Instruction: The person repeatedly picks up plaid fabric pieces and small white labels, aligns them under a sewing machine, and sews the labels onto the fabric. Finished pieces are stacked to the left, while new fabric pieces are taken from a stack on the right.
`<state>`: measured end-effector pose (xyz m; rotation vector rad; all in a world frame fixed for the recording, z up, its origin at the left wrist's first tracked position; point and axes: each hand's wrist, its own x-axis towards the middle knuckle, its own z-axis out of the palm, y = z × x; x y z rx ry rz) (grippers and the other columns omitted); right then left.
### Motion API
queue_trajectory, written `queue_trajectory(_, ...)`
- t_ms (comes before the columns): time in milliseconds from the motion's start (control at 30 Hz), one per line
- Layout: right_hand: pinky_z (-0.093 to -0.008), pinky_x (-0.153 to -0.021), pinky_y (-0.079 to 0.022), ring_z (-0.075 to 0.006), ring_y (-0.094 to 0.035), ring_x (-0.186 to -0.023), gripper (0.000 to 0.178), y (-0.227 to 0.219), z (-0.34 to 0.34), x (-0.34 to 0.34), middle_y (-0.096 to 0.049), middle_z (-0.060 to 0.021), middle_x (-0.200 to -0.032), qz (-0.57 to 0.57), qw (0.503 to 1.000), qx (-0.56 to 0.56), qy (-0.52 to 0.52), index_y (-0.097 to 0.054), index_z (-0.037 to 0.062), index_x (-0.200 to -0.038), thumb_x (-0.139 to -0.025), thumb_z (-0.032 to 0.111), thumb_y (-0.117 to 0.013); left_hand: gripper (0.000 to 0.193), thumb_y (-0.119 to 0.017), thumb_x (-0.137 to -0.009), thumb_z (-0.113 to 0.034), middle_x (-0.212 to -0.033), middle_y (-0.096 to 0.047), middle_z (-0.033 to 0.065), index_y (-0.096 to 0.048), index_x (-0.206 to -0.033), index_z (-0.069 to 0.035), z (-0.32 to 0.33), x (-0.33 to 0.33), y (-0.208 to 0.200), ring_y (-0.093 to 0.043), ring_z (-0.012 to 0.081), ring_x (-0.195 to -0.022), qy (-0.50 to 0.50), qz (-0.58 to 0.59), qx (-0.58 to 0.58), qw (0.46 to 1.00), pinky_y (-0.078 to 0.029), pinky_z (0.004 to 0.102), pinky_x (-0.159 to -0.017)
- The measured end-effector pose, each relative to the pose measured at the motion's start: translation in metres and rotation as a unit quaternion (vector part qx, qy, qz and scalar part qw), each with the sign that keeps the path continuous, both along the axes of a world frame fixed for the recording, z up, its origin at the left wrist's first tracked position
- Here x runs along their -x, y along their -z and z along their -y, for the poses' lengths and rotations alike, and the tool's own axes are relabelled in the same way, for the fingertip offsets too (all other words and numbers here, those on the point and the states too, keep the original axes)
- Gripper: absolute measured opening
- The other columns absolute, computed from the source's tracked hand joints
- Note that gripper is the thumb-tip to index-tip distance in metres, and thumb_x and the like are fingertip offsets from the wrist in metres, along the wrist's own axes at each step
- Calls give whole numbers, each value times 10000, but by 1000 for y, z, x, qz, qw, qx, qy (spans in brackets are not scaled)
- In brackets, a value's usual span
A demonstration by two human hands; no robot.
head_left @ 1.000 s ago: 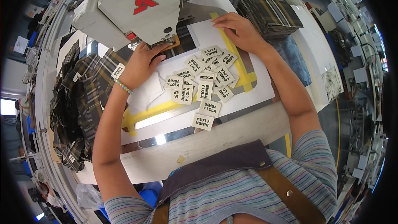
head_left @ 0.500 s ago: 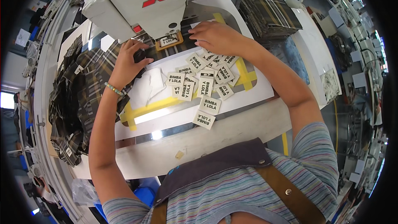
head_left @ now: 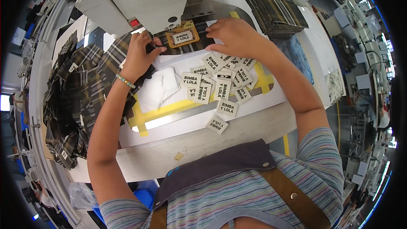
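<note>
A strip of dark plaid fabric lies under the head of a white sewing machine. A yellowish clamp frame surrounds a cream printed label on that fabric. Just left of the frame, my left hand has thumb and fingers drawn together on the fabric's edge. My right hand reaches to the frame's right side, fingers stretched out over the fabric with nothing gripped. Loose cream labels are scattered and overlapping in front of the clamp, close below my right hand.
Crumpled plaid fabric pieces heap up at the left. A neat stack of folded plaid pieces stands at the far right. White sheets lie beside the labels, within yellow tape on the table. A blue bin is below the table edge.
My left hand's fingers have closed from a spread pose onto the fabric edge. My right hand stays outstretched on the other side. The view has shifted slightly, and the clamp frame shows more fully.
</note>
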<state>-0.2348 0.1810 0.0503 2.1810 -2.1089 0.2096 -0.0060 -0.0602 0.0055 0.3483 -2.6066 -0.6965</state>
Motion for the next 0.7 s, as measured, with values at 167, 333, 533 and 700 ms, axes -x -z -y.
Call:
queue_trajectory(167,-396,-885,-558,-249,-691,-999,164,17,8,-3,-739,-47,-1040,-102,994,38,-10,-764,64,-983,-911,205,-721,213,-883,-835,-166,-1009,-664,108,-777,-932,-9,10,1,10,-573,324,-1052,8,-60,-37,997,-487,411,-960)
queue_trajectory(333,-363,-840,-555,-221,-687,-959,140,10,0,-16,-734,-27,-1010,-77,988,107,-77,-759,69,-969,-837,101,-728,143,-870,-817,-72,-1000,-680,95,-759,-893,-25,-5,-20,-16,-623,306,-1021,32,-61,-15,997,-507,404,-917)
queue_trajectory(533,-367,-806,-578,-218,-707,-978,150,10,-5,-31,-753,-22,-1062,-47,978,176,-105,-770,68,-1029,-888,110,-740,179,-852,-768,-5,-972,-672,78,-696,-855,-23,18,-76,-46,-645,309,-992,16,-85,190,978,-532,411,-865)
queue_trajectory(700,-362,-804,-593,-243,-717,-1012,134,-4,-20,-43,-769,-39,-1106,67,983,136,-102,-789,78,-1074,-962,138,-748,173,-844,-797,-27,-1037,-683,89,-706,-899,-27,62,-146,-26,-647,322,-1067,-72,18,190,979,-521,423,-937)
